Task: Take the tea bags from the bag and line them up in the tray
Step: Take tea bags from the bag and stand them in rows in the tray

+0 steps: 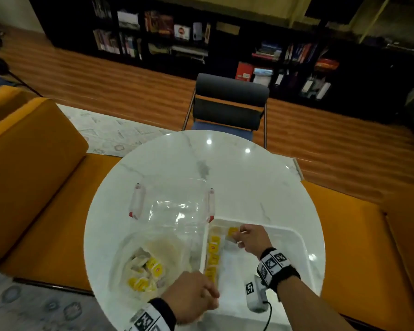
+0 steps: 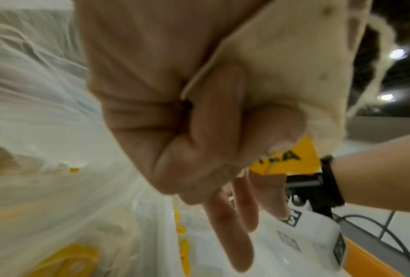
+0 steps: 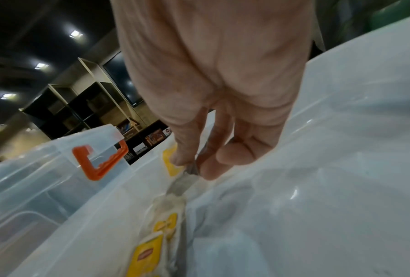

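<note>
A clear plastic bag (image 1: 139, 256) of yellow-tagged tea bags (image 1: 151, 271) lies at the table's near left. The translucent white tray (image 1: 299, 237) stands to its right, with a row of tea bags (image 1: 213, 254) along its left wall. My right hand (image 1: 237, 235) is inside the tray at the far end of that row, where it pinches a tea bag (image 3: 180, 183) beside its yellow tag (image 3: 169, 161). My left hand (image 1: 210, 299) hovers at the tray's near left corner and grips another tea bag (image 2: 282, 65), whose yellow tag (image 2: 291, 159) hangs below the fingers (image 2: 227, 224).
A clear lid (image 1: 175, 206) with red clips (image 3: 97, 161) lies on the round marble table (image 1: 237, 177) behind the plastic bag and touches the tray's far left corner. A dark chair (image 1: 227, 103) stands across the table. Orange seating (image 1: 34, 163) flanks both sides.
</note>
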### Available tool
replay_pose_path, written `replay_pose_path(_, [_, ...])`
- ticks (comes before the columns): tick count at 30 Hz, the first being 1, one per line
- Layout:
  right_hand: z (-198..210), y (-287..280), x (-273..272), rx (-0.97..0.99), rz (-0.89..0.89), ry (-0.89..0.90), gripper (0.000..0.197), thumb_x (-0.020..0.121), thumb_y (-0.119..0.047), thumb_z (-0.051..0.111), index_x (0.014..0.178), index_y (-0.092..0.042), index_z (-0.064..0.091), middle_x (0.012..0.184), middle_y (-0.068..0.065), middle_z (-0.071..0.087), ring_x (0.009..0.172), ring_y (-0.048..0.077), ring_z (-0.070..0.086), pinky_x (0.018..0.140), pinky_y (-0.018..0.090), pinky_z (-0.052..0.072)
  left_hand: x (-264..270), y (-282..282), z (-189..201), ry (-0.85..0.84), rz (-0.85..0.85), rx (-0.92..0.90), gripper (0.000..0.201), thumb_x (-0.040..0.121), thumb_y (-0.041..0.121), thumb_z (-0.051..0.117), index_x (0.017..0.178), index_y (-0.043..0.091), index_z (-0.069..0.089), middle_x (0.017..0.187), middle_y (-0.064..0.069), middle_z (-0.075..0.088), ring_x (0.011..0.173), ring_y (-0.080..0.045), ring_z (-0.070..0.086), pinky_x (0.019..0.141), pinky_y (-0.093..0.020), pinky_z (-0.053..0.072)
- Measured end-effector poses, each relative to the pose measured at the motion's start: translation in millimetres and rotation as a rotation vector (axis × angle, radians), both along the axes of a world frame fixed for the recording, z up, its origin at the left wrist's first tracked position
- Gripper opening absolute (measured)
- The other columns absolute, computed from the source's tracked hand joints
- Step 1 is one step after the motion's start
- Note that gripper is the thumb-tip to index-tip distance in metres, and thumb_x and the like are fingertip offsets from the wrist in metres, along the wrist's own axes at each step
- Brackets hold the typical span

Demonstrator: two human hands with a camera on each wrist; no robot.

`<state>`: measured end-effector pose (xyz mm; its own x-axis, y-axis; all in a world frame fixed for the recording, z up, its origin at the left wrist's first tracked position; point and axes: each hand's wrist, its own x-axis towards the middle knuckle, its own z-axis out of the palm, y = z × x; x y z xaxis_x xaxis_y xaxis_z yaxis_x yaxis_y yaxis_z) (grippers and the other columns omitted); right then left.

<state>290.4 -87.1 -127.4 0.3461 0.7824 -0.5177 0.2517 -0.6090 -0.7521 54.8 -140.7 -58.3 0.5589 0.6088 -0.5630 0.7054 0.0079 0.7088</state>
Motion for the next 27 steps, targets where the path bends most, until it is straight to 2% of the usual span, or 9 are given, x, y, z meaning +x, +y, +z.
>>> replay_pose_path(3, [-13.9,10.3,0.4,-0.024,0.077,-0.03,0.034,0.08,-0.006,0.077,0.05,-0.016,0.063,0.06,0.005,0.066,0.047,0.014,0.053,0.048,0.02,0.042,0.1,-5.6,-7.2,0.075,0.028,0.037,0.026,0.089,0.034,0.071,0.113,0.025,0.076,0.117,0.001,0.07,0.104,-0.007,0.064,0.07,0.001,0.035])
replay_pose_path(6, [-27.1,16.5,-4.3,-0.079,0.121,-0.14,0.037,0.076,-0.013,0.08,0.046,-0.016,0.059,0.053,0.0,0.058,0.055,0.019,0.051,0.059,0.024,0.042,1.7,-9.1,-9.9,0.17,0.017,0.034,0.026,0.087,0.039,0.072,0.111,0.03,0.075,0.125,-0.002,0.063,0.118,-0.016,0.059,0.095,-0.02,0.045])
replay_pose_path(8, [-30.9,18.3,-8.4,-0.106,0.116,-0.198,0.037,0.076,-0.017,0.08,0.05,-0.016,0.055,0.054,-0.001,0.054,0.058,0.019,0.051,0.055,0.023,0.04,2.1,-10.9,-10.9,0.208,0.019,0.024,0.026,0.084,0.041,0.074,0.108,0.03,0.076,0.129,-0.004,0.06,0.12,-0.018,0.059,0.102,-0.029,0.047])
replay_pose_path(12, [-32.8,20.9,-16.3,-0.096,0.039,-0.258,0.041,0.075,-0.025,0.084,0.057,-0.016,0.049,0.06,0.0,0.052,0.059,0.018,0.049,0.052,0.024,0.037,-1.0,-13.9,-16.0,0.208,0.047,0.032,0.028,0.082,0.042,0.075,0.108,0.033,0.074,0.129,-0.003,0.057,0.117,-0.017,0.06,0.102,-0.027,0.046])
replay_pose_path(15, [-31.5,18.9,-17.6,-0.079,0.017,-0.305,0.033,0.081,-0.03,0.08,0.075,-0.012,0.053,0.079,0.005,0.059,0.077,0.026,0.056,0.068,0.027,0.038,-2.1,-13.3,-15.4,0.118,0.052,0.075,0.027,0.088,0.036,0.071,0.113,0.026,0.075,0.119,0.003,0.069,0.114,-0.011,0.059,0.092,-0.016,0.043])
replay_pose_path(18, [-27.4,12.4,-13.6,-0.05,-0.02,-0.304,0.028,0.086,-0.034,0.073,0.092,-0.013,0.056,0.098,0.006,0.062,0.081,0.023,0.055,0.069,0.027,0.038,-0.2,-5.6,-7.5,-0.051,0.155,0.023,0.018,0.089,0.029,0.072,0.102,0.02,0.079,0.087,0.009,0.075,0.086,-0.003,0.07,0.079,-0.007,0.047])
replay_pose_path(22, [-28.2,5.8,-14.8,-0.069,0.12,-0.348,0.03,0.082,-0.05,0.072,0.086,-0.024,0.056,0.09,-0.001,0.063,0.079,0.019,0.062,0.069,0.03,0.048,0.7,4.0,0.8,-0.151,0.259,-0.01,0.012,0.092,0.023,0.071,0.096,0.014,0.078,0.063,0.017,0.069,0.069,0.005,0.068,0.069,-0.005,0.046])
replay_pose_path(25, [-28.3,7.7,-19.6,-0.098,0.232,-0.444,0.024,0.087,-0.046,0.066,0.091,-0.026,0.054,0.097,0.0,0.063,0.086,0.023,0.063,0.076,0.032,0.052,-0.2,5.2,3.9,-0.11,0.218,0.044,0.017,0.091,0.031,0.071,0.102,0.021,0.078,0.086,0.017,0.072,0.078,0.006,0.065,0.07,-0.002,0.043])
replay_pose_path(27, [-27.3,10.8,-22.2,-0.143,0.32,-0.523,0.021,0.088,-0.039,0.065,0.103,-0.027,0.055,0.109,0.002,0.061,0.099,0.026,0.062,0.08,0.031,0.048,0.7,-0.5,1.7,-0.004,0.092,0.071,0.028,0.091,0.036,0.069,0.117,0.026,0.073,0.111,0.011,0.068,0.096,0.0,0.063,0.083,-0.006,0.044])
